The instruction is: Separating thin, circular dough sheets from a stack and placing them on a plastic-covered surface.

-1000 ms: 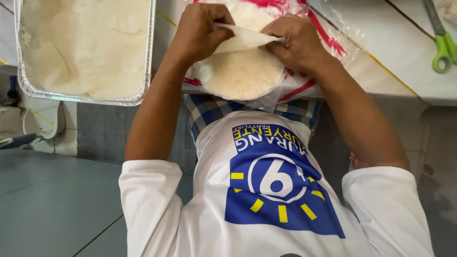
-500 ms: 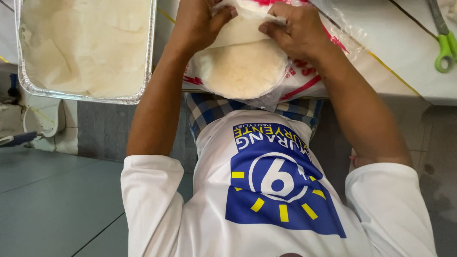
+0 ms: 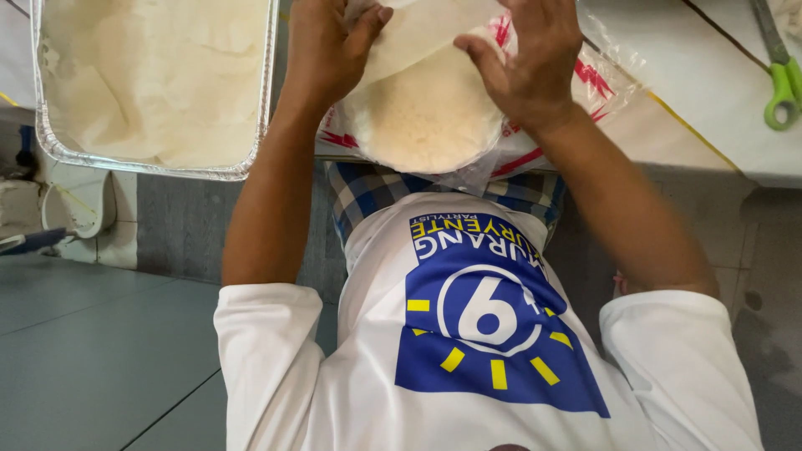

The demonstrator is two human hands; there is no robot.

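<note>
On the bench edge: clear plastic bag (image 3: 535,154) holding a stack of round white wrappers (image 3: 422,117).
Left hand (image 3: 330,46): grip pinched on the top wrapper sheet (image 3: 418,29).
Right hand (image 3: 530,58): fingers pressing that sheet's other side.
Foil tray (image 3: 259,125): pale wrappers inside, left of the bag.
Green scissors (image 3: 781,83): far right.

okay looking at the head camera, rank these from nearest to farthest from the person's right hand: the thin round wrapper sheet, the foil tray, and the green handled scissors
From the right hand:
1. The thin round pale wrapper sheet, touched by its fingers, just left of it.
2. The green-handled scissors, off to the right on the white table.
3. The rectangular foil tray of pale sheets, far left, beyond the left hand.
</note>
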